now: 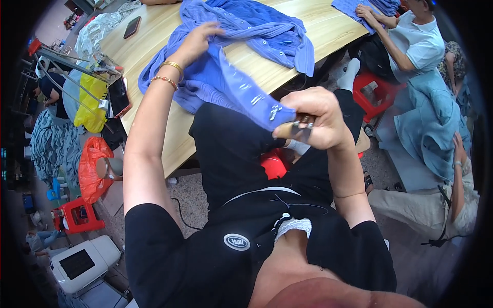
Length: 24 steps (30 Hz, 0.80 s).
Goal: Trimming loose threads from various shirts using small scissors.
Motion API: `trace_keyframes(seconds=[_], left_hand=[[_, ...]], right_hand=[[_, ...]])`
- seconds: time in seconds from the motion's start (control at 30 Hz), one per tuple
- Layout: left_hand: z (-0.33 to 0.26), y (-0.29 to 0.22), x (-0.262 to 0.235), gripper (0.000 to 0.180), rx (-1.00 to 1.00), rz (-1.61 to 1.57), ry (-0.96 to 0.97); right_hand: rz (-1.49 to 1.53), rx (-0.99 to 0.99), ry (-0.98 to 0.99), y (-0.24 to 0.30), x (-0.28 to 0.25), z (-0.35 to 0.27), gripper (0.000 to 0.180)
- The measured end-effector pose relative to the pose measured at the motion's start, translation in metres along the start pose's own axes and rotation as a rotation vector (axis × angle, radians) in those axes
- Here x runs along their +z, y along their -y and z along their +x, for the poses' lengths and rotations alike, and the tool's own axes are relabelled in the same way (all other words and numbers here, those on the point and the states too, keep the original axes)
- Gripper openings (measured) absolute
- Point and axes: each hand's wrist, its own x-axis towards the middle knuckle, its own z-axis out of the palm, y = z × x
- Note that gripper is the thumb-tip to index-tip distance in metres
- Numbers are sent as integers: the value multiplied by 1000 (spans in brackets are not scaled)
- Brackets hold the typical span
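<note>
A blue-violet striped shirt [169, 77] with small buttons lies crumpled over the near edge of the table and down to my lap. My left hand [197, 42] is over the shirt, fingers stretched out and slightly blurred, with nothing seen in them. One band of the shirt [249, 97], marked with short white stitches or thread ends, stretches toward me. Its end is gripped between the thumb and fingers of my right hand [321, 115]. A small metal tool [302, 131] also sits in that hand; its kind is partly hidden by the fingers.
The pale wooden table [120, 49] carries a phone [132, 27]. At left are a yellow bag [91, 100], a red-orange plastic bag [95, 169] and a red stool [77, 215]. On the right, a co-worker [418, 38] handles blue cloth beside another red stool [372, 95]; light-blue garments [431, 123] lie piled nearby.
</note>
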Motion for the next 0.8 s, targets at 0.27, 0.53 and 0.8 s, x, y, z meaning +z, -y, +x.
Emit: trace_keyframes(seconds=[0.27, 0.53, 0.8], left_hand=[[-31, 26, 3, 46, 11, 212, 142], [-24, 79, -114, 31, -297, 217, -612], [-56, -37, -199, 41, -108, 390, -914]], right_hand=[[281, 73, -491, -10, -22, -33, 17], [468, 228, -671, -12, -43, -21, 13], [700, 44, -862, -20, -67, -3, 9]])
